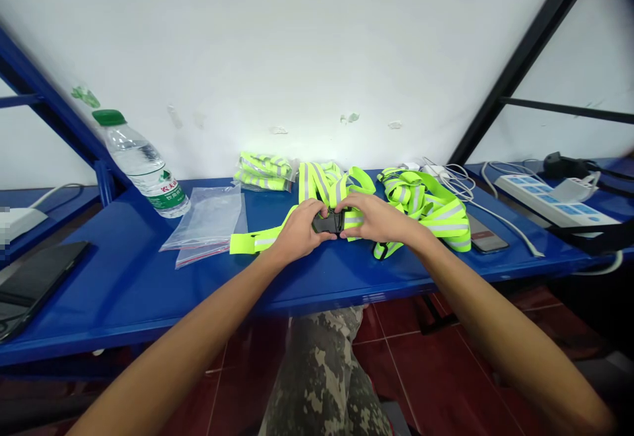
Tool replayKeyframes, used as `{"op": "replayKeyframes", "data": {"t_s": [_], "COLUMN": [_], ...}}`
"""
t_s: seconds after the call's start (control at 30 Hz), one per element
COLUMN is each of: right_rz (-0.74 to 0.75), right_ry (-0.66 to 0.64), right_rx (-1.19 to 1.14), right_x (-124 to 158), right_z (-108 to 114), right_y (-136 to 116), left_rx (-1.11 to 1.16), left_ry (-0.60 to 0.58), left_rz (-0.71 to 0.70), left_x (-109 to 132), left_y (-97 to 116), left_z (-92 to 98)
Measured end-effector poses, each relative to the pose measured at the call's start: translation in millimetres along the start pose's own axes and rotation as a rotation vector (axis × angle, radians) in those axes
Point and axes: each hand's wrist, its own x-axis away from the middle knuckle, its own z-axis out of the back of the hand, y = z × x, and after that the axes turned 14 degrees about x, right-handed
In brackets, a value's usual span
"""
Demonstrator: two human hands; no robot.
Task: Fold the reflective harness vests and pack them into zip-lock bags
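Observation:
Both hands meet at a black buckle (327, 222) on a yellow-green reflective strap (317, 181), over the blue table. My left hand (303, 230) pinches the buckle's left side between thumb and fingers. From the right, my right hand (365, 217) grips its other side, where the strap joins it. One flat strap end (242, 243) sticks out to the left of my left hand. More loops of the strap lie behind the hands. A second heap of reflective straps (421, 201) lies beside my right hand.
Clear plastic bags (205, 218) lie left of the hands, near a water bottle (143, 165). A bagged strap (264, 172) rests by the wall. Phones (42, 281) lie at the far left and right; cables (510, 223) and a power strip (555, 206) are at the right.

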Motion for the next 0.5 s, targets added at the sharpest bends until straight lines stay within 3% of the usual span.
{"op": "replayKeyframes", "data": {"t_s": [0.2, 0.3, 0.4, 0.43, 0.5], "right_rz": [0.03, -0.042, -0.242, -0.32, -0.476], "right_ry": [0.005, 0.088, 0.329, 0.477, 0.893], "right_rx": [0.103, 0.041, -0.189, -0.325, -0.672], "right_x": [1, 3, 1, 1, 1], "right_z": [4, 19, 44, 55, 78], "right_y": [0, 10, 34, 45, 65], "left_rx": [-0.008, -0.073, -0.145, -0.166, -0.215], "left_ry": [-0.026, 0.079, 0.458, 0.638, 0.98], "left_rz": [-0.044, -0.066, 0.008, 0.021, 0.005], "left_x": [-2, -5, -6, -6, -6], "left_y": [1, 0, 0, -1, -1], "left_z": [7.9, 20.1, 40.8, 48.5, 62.6]}}
